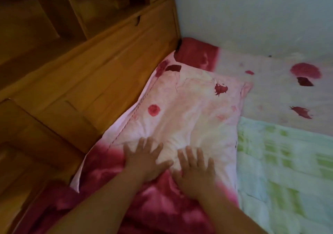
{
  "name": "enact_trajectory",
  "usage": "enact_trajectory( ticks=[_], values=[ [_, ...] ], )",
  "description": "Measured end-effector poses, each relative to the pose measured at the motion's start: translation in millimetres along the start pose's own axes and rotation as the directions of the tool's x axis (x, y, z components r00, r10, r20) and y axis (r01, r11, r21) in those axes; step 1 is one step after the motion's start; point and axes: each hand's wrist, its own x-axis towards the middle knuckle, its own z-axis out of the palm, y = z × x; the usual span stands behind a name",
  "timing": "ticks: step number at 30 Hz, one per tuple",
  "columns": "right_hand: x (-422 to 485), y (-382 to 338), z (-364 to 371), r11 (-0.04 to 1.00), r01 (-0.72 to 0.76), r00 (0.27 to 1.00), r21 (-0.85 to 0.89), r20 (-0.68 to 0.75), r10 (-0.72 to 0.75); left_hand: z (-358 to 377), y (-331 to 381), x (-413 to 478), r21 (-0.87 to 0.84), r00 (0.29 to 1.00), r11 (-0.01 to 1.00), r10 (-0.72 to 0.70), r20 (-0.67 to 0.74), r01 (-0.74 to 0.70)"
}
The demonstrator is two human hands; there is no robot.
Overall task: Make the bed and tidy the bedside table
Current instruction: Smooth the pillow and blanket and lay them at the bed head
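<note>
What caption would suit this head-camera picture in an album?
Both hands, left and right, press flat on a pink flowered pillow beside the wooden headboard.

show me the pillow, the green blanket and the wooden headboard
pillow (189, 107): head view, middle of its pale top
green blanket (281, 161): head view, its checked top
wooden headboard (90, 75): head view, its front panel

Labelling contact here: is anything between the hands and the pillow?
Nothing visible. The left hand and right hand both lie flat on the pillow, fingers spread, touching it directly. The green checked blanket lies beside the pillow on the right, not over it.
</note>
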Motion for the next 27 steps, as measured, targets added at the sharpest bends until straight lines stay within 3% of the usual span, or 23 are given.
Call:
enact_trajectory(
  ticks=[2, 3, 4, 5, 6, 7, 8, 9, 10, 11, 13, 15, 17, 18, 19, 20, 22, 23, 25, 27],
  values=[
    [8.4, -1.2, -39.4, 0.999, -0.024, 1.000, 0.034, 0.016, 0.023, -49.8, 3.5, 3.7, -0.063, 0.998, 0.998, 0.000, -0.056, -0.004],
    [11.2, -3.5, -66.4, 0.998, -0.035, 0.997, 0.055, -0.066, 0.038, -71.3, 3.8, 8.1, -0.092, 0.975, 0.996, 0.001, -0.223, -0.022],
    [11.6, -5.3, -90.2, 0.996, -0.035, 0.971, 0.081, -0.233, 0.053, -84.2, 4.0, 11.1, -0.093, 0.896, 0.995, -0.004, -0.445, -0.042],
    [10.6, -6.8, -104.0, 0.993, -0.025, 0.885, 0.119, -0.458, 0.077, -88.0, 3.6, 13.2, -0.083, 0.771, 0.995, -0.013, -0.637, -0.052],
    [12.9, -7.2, -109.8, 0.987, -0.004, 0.753, 0.161, -0.649, 0.109, -82.4, 2.0, 16.9, -0.076, 0.659, 0.996, -0.020, -0.752, -0.057],
    [15.4, -3.0, -102.2, 0.980, 0.025, 0.654, 0.196, -0.745, 0.132, -67.2, -0.2, 18.7, -0.075, 0.649, 0.996, -0.027, -0.761, -0.046],
    [17.4, 2.1, -83.8, 0.978, 0.053, 0.638, 0.200, -0.761, 0.121, -45.1, -1.1, 18.4, -0.077, 0.738, 0.996, -0.023, -0.675, -0.039],
    [18.7, 6.5, -59.4, 0.988, 0.048, 0.712, 0.144, -0.699, 0.068, -19.0, -0.8, 19.8, -0.059, 0.853, 0.998, -0.017, -0.522, -0.016],
    [21.8, 11.2, -29.6, 0.997, 0.027, 0.833, 0.077, -0.553, 0.020, 2.8, -0.4, 22.4, -0.030, 0.943, 0.999, -0.021, -0.333, 0.011],
    [25.6, 17.4, -3.4, 1.000, -0.006, 0.907, 0.014, -0.420, 0.011, 11.5, 0.4, 25.1, -0.004, 0.974, 1.000, -0.021, -0.226, 0.021],
    [34.4, 21.4, 4.4, 0.998, -0.036, 0.955, -0.042, -0.296, 0.022, -8.0, 8.5, 35.8, 0.058, 0.956, 0.998, -0.001, -0.294, 0.018],
    [45.0, 18.7, -30.3, 0.996, -0.006, 0.939, -0.093, -0.344, -0.026, -43.0, 13.5, 46.9, 0.103, 0.837, 0.993, 0.016, -0.547, 0.049],
    [64.3, 23.9, -70.4, 0.998, -0.058, 0.831, -0.027, -0.555, 0.033, -61.8, 19.0, 68.4, 0.056, 0.726, 0.998, 0.039, -0.687, -0.001],
    [73.5, 30.0, -89.5, 0.997, -0.077, 0.740, 0.025, -0.668, 0.074, -62.4, 23.3, 80.4, 0.033, 0.732, 0.999, 0.050, -0.680, -0.037],
    [81.5, 37.1, -95.3, 0.994, -0.069, 0.649, 0.081, -0.753, 0.107, -55.2, 26.8, 88.4, 0.013, 0.794, 0.998, 0.056, -0.606, -0.061],
    [89.3, 46.3, -90.6, 0.993, -0.044, 0.623, 0.109, -0.774, 0.112, -43.9, 31.5, 97.0, -0.018, 0.876, 0.998, 0.051, -0.480, -0.067],
    [99.9, 59.3, -56.6, 0.999, -0.017, 0.754, 0.036, -0.656, 0.037, -25.0, 36.0, 105.0, -0.028, 0.964, 0.999, 0.009, -0.266, -0.018],
    [105.6, 66.3, -35.1, 0.999, -0.029, 0.822, -0.020, -0.570, 0.012, -24.3, 39.7, 108.1, -0.001, 0.960, 1.000, 0.008, -0.281, -0.009],
    [114.1, 72.5, -6.9, 0.996, -0.081, 0.882, -0.048, -0.469, 0.049, -42.7, 48.4, 110.8, 0.117, 0.894, 0.993, 0.041, -0.447, 0.013],
    [118.3, 69.0, -2.5, 0.996, -0.091, 0.881, -0.015, -0.467, 0.073, -66.1, 55.9, 119.5, 0.168, 0.772, 0.985, 0.084, -0.630, 0.030]
  ],
)
